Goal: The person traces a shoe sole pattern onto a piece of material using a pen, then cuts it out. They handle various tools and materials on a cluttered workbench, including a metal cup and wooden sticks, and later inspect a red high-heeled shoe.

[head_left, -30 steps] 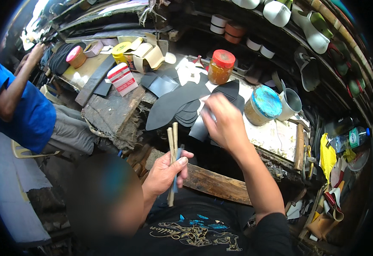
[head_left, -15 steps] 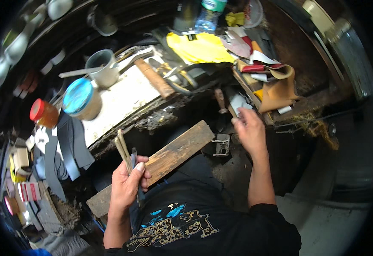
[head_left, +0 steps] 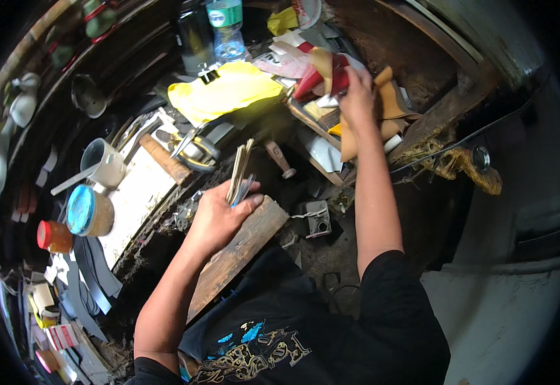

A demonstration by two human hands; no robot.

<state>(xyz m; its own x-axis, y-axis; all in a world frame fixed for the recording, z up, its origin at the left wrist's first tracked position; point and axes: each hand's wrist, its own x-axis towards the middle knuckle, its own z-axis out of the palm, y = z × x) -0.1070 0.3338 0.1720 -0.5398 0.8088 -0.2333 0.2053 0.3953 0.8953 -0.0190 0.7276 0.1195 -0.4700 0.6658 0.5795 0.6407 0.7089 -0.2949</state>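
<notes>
My left hand (head_left: 217,219) is closed around a bundle of thin tan and grey strips (head_left: 239,172), which poke up past the thumb. Below that hand lies a worn wooden plank (head_left: 234,256), slanting across my lap. My right hand (head_left: 359,106) reaches into a pile of scraps on the bench at the far right. Its slightly blurred fingers touch a red scrap (head_left: 307,86) that is lifted or folded up beside a tan piece; whether they grip it is hidden. Tan leather-like pieces (head_left: 392,106) lie right beside that hand.
A hammer (head_left: 278,159) rests at the bench edge between my hands. Leftward are a yellow cloth (head_left: 222,92), scissors (head_left: 185,142), a grey cup (head_left: 101,163), a blue-lidded tub (head_left: 91,212) and a red-lidded jar (head_left: 54,236). A plastic bottle (head_left: 227,35) stands at the back.
My right hand has moved up and away from the bench's near edge into the scrap pile, where the red scrap is now raised. My left hand keeps the strips; the view has shifted right.
</notes>
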